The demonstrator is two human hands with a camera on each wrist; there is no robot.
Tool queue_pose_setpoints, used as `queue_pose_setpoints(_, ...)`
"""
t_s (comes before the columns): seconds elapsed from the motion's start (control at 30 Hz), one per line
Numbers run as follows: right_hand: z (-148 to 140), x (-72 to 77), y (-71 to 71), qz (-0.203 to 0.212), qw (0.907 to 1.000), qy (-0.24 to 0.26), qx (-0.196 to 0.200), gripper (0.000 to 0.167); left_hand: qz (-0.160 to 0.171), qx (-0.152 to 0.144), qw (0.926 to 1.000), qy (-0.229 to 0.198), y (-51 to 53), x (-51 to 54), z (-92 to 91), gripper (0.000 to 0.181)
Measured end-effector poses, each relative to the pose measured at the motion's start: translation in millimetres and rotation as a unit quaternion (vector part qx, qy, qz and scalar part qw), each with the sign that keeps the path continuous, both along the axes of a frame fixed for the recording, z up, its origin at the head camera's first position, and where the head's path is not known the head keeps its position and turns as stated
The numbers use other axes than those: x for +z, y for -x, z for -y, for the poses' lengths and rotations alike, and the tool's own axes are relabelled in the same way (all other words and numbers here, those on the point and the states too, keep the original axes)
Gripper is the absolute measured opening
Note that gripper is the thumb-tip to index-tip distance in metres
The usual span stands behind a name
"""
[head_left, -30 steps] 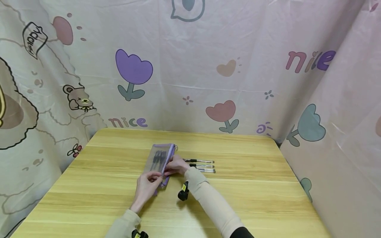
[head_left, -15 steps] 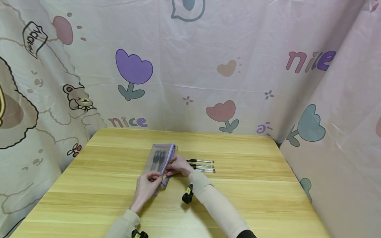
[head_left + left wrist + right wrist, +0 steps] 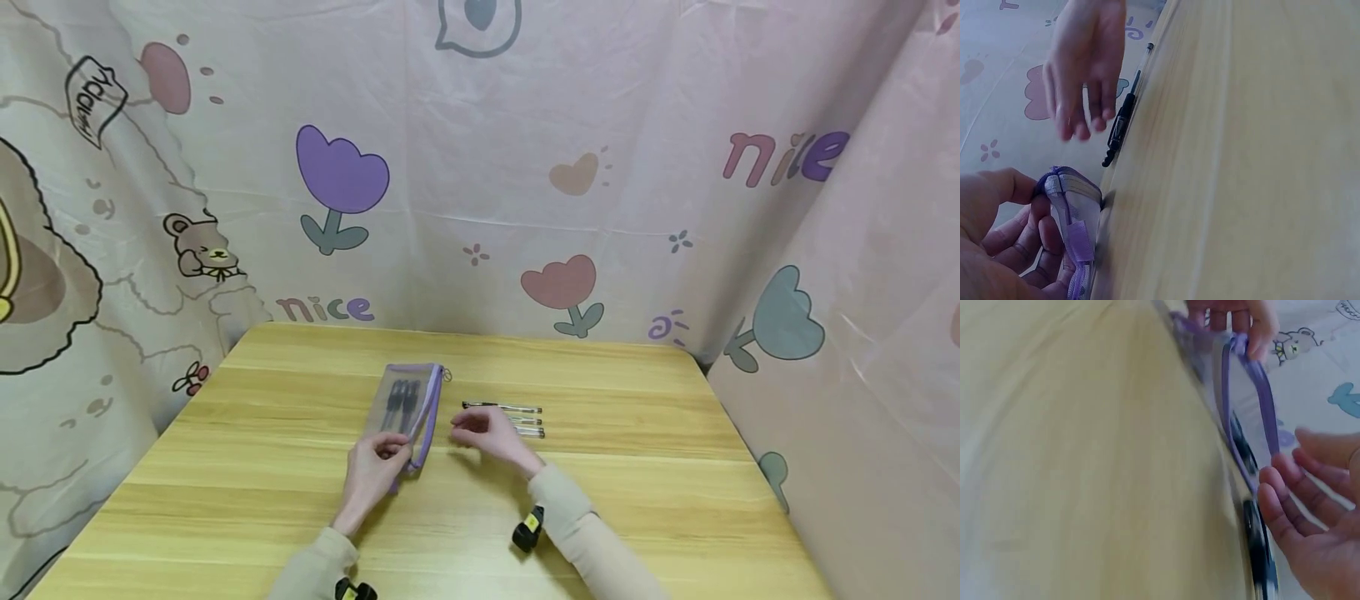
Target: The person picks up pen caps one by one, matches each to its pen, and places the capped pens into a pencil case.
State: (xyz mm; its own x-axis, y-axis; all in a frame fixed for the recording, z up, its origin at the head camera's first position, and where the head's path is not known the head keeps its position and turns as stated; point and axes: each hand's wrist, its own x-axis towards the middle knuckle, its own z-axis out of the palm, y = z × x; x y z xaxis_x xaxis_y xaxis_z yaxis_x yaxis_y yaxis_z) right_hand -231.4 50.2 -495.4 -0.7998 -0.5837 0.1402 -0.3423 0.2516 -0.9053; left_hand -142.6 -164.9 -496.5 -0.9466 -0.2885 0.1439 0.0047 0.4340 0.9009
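A see-through mesh pencil pouch [image 3: 378, 412] with purple trim lies on the table, several dark-capped pens [image 3: 405, 400] showing inside it. My left hand [image 3: 373, 473] pinches the near corner of its zipper edge between thumb and fingers. In the right wrist view the mouth of the pouch [image 3: 1227, 394] gapes between its purple edges. My right hand [image 3: 491, 433] hovers just right of the pouch, fingers loosely bent and holding nothing. Under and beyond that hand lie several clear gel pens [image 3: 525, 409] with black grips, side by side and partly hidden.
The wooden table [image 3: 645, 500] ends at a patterned cloth [image 3: 465, 167] behind and at both sides. A ring pull [image 3: 447, 375] hangs at the far end of the pouch's zipper. Small black cameras [image 3: 528, 531] are worn at the wrists.
My right hand has drawn out from the pouch's opening and moved right, over the loose pens. The left hand keeps its grip on the pouch corner.
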Motion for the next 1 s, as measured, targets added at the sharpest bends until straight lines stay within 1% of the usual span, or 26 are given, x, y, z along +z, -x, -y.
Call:
queue_pose_setpoints(0.13,-29,-1.6,-5.2,-0.059,0.9981,-0.016,-0.008,0.032,0.001,-0.005,1.0000,-0.004,0.1,-0.7,0.0,0.013)
queue_pose_setpoints(0.23,-49,-4.6,-6.6,-0.089,0.9950,-0.036,-0.028,0.035,-0.001,-0.006,1.0000,-0.006,-0.2,-0.6,0.3,0.013)
queue_pose_setpoints(0.3,-60,-6.6,-6.5,-0.098,0.9930,-0.052,-0.040,0.038,-0.002,-0.006,1.0000,-0.005,-0.5,-0.6,0.5,0.013)
queue_pose_setpoints(0.4,-74,-9.1,-6.1,-0.095,0.9907,-0.072,-0.065,0.043,-0.001,-0.006,1.0000,-0.002,-0.9,-0.4,0.6,0.013)
queue_pose_setpoints(0.47,-80,-9.7,-5.7,-0.094,0.9896,-0.077,-0.078,0.045,0.000,-0.005,1.0000,0.001,-0.7,-0.4,0.5,0.012)
queue_pose_setpoints(0.7,-88,-12.0,-2.2,-0.117,0.9820,-0.091,-0.117,0.042,0.000,-0.006,0.9999,0.010,-0.3,-1.0,0.4,0.012)
queue_pose_setpoints(0.87,-90,-13.0,0.1,-0.112,0.9810,-0.095,-0.127,0.039,-0.002,-0.005,0.9999,0.011,0.3,-1.6,0.4,0.012)
queue_pose_setpoints(1.0,-91,-14.0,2.0,-0.124,0.9790,-0.101,-0.126,0.037,-0.001,-0.004,0.9999,0.010,0.5,-2.0,0.2,0.012)
